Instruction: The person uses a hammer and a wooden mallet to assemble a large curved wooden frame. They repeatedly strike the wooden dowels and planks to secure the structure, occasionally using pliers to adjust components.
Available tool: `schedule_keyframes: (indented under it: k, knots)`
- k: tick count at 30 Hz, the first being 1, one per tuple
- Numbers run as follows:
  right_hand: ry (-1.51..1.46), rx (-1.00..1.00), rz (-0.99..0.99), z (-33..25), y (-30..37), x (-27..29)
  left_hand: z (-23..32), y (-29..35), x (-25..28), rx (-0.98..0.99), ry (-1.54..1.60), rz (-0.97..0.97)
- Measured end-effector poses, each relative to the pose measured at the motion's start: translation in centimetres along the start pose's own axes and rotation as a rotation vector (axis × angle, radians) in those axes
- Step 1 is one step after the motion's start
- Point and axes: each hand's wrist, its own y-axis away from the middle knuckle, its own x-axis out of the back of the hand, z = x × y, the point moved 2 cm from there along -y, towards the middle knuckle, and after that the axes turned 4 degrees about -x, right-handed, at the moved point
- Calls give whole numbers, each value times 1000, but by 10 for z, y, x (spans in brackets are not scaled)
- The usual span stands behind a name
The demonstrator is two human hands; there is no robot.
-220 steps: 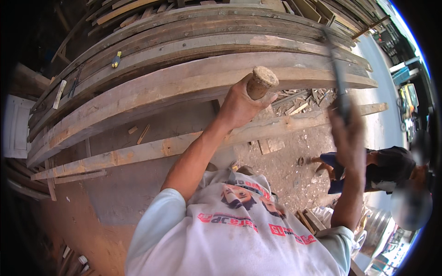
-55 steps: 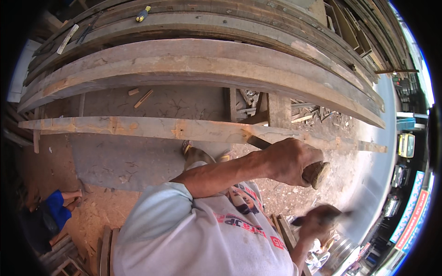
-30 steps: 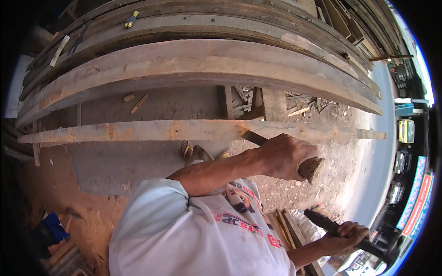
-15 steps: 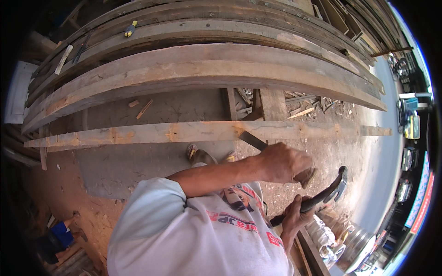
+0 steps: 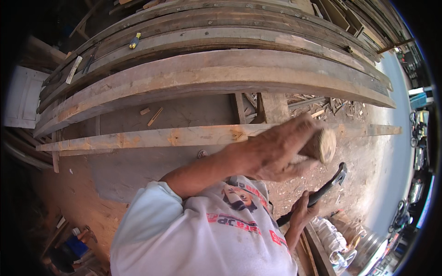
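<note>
Left hand [image 5: 281, 149] raised, fist closed round wooden handle [image 5: 322, 146], butt end showing (head of tool hidden, kind unclear). Right hand [image 5: 301, 212] lower, near waist, gripping black crowbar [image 5: 322, 193], hooked end angled up toward left fist, seemingly kept ready. Both tools just short of narrow plank [image 5: 184, 136] lying across supports; heavier beams [image 5: 221, 73] stacked beyond.

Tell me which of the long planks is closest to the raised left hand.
The thin pale plank lying alone in front. The left hand, gripping a wooden handle, overlaps its right part, while the thicker curved planks are stacked farther behind.
</note>
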Motion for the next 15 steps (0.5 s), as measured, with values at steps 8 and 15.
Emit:
schedule_keyframes:
  k: [8, 15]
  knots:
    - [-57, -62, -128, -2, -19, -19, -12, 40, 99, 277, 384, 681]
    - [-40, -59, -248, -10, -23, -34, -30, 63, 104, 286, 352, 955]
